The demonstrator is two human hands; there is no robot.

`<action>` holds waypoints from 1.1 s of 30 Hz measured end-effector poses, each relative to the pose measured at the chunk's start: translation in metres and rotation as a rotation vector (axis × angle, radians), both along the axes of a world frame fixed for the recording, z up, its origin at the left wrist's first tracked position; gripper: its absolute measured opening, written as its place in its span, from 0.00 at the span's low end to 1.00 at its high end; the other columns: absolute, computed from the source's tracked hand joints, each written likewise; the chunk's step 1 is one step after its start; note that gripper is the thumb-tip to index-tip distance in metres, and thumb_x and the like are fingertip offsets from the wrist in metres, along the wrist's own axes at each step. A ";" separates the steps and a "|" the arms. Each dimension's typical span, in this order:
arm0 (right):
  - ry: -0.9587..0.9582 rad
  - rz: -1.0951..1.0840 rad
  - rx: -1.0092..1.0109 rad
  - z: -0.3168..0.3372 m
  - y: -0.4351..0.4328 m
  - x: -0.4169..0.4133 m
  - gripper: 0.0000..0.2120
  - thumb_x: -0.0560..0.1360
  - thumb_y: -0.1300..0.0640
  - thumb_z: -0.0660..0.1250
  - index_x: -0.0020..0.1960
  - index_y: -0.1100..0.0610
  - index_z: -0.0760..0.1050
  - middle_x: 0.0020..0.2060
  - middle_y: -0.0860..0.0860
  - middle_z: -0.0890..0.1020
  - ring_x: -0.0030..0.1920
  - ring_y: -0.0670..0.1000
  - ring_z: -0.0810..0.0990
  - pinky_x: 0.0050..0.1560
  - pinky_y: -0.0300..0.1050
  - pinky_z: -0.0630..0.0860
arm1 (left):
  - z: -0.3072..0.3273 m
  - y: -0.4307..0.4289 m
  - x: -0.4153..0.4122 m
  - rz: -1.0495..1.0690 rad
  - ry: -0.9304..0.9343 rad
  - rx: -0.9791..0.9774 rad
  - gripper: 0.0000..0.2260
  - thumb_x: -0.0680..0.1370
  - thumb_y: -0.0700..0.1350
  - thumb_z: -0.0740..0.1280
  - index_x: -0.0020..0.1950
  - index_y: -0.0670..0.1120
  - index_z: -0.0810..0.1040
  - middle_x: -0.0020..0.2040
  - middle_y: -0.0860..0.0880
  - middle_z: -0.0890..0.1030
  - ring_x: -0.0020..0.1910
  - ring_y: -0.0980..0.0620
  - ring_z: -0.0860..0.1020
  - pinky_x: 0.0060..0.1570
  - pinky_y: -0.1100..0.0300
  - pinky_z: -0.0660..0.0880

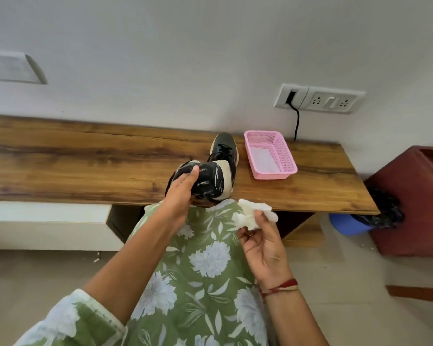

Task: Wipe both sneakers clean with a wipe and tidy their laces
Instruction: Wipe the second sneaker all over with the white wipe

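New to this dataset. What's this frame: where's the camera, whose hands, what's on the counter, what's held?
No robot here: a person works with bare hands, and the single picture comes from a wide-angle camera on their head, looking forward and down. The left hand grips one black sneaker at the near edge of the wooden counter. The right hand pinches a crumpled white wipe, apart from the shoe. On the counter stand the second sneaker and, to its right, a pink basket with something white inside. A blue bin sits on the floor at right.
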State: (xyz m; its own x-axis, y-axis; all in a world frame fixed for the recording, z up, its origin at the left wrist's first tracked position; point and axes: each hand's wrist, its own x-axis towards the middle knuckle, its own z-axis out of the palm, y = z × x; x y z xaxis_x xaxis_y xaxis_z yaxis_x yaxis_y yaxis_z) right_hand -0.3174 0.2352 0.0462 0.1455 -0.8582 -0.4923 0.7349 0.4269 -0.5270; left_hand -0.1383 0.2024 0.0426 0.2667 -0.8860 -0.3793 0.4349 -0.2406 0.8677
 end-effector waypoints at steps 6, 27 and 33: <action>0.074 0.045 -0.038 0.022 0.009 -0.014 0.10 0.69 0.63 0.67 0.50 0.58 0.77 0.43 0.54 0.84 0.46 0.53 0.83 0.37 0.42 0.82 | -0.018 0.028 -0.009 0.022 0.255 -0.037 0.12 0.80 0.48 0.61 0.58 0.44 0.77 0.52 0.46 0.84 0.52 0.52 0.82 0.49 0.62 0.77; 0.332 0.131 0.038 0.030 0.005 0.000 0.08 0.77 0.64 0.63 0.55 0.63 0.75 0.45 0.61 0.82 0.39 0.55 0.83 0.43 0.47 0.81 | -0.047 0.032 -0.017 -0.121 0.168 -0.154 0.09 0.80 0.42 0.61 0.48 0.42 0.80 0.42 0.48 0.84 0.41 0.54 0.82 0.38 0.65 0.77; 0.496 0.153 -0.143 0.044 -0.015 0.013 0.12 0.80 0.60 0.57 0.58 0.64 0.75 0.39 0.55 0.83 0.36 0.48 0.81 0.35 0.38 0.79 | -0.042 0.033 -0.012 -0.058 0.209 -0.172 0.09 0.79 0.42 0.62 0.45 0.44 0.81 0.42 0.47 0.85 0.42 0.53 0.82 0.41 0.62 0.78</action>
State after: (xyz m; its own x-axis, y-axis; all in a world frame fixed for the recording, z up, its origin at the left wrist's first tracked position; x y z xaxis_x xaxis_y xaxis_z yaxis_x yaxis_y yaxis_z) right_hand -0.3042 0.2197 0.0904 0.0536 -0.9088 -0.4138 0.3179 0.4084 -0.8557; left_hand -0.1502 0.2351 0.0009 0.1452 -0.9536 -0.2639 0.5989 -0.1276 0.7906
